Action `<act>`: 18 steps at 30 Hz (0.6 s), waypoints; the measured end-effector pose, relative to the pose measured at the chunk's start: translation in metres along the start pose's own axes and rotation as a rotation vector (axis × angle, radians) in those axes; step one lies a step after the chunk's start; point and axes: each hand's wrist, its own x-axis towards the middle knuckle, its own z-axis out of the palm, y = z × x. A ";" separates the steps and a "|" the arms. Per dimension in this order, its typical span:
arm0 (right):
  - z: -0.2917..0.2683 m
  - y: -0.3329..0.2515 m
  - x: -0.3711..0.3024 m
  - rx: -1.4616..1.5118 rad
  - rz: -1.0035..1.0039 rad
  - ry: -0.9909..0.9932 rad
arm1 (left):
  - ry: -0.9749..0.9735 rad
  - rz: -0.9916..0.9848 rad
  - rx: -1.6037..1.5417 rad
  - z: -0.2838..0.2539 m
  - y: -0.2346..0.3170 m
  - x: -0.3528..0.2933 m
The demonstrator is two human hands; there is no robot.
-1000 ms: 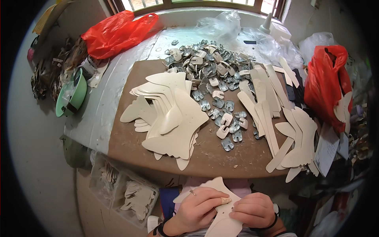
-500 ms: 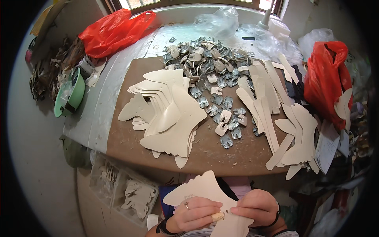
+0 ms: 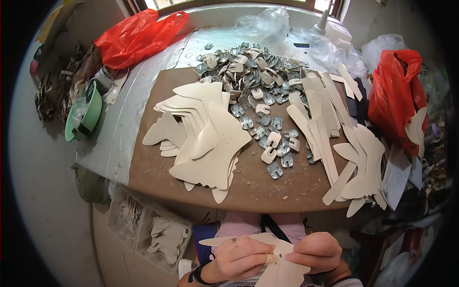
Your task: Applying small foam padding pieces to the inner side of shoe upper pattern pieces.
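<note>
A cream leather cutout (image 3: 279, 277) with a curved outline lies across both hands above my lap, tilted, with small dark holes between my fingertips. My left hand (image 3: 241, 258), with a ring and a yellowish cover on one fingertip, is closed on its left side. My right hand (image 3: 315, 251) pinches its right side beside the holes. On the brown table mat, ahead and to the left, lies a stack of similar cream cutouts (image 3: 208, 134). Grey metal clips (image 3: 275, 170) are strewn beside them, some covered in cream material.
Cream strips (image 3: 322, 138) and more cutouts (image 3: 361, 167) cover the table's right side. Red plastic bags stand at the far left (image 3: 138, 38) and right (image 3: 394, 95). A green basin (image 3: 91, 115) hangs by the left edge; below, a clear bin (image 3: 165, 239) holds cream scraps.
The cutout in my hands has tipped, so its upper part now looks flatter and lower, uncovering more of my lap. Both hands have shifted slightly to the right.
</note>
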 end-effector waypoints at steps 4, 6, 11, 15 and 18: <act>0.000 0.010 0.005 -0.002 -0.085 -0.118 | -0.007 0.025 0.034 0.001 -0.002 -0.001; 0.000 0.009 0.009 -0.022 -0.114 -0.161 | -0.020 0.069 0.001 -0.002 -0.006 0.001; -0.004 -0.002 0.015 -0.277 -0.297 -0.227 | -0.045 0.227 0.075 -0.003 -0.009 -0.004; -0.004 -0.008 0.015 -0.249 -0.217 -0.191 | -0.005 0.154 0.021 -0.004 0.000 0.001; 0.000 -0.007 0.010 -0.103 -0.118 -0.144 | -0.009 0.183 -0.026 -0.009 -0.006 0.000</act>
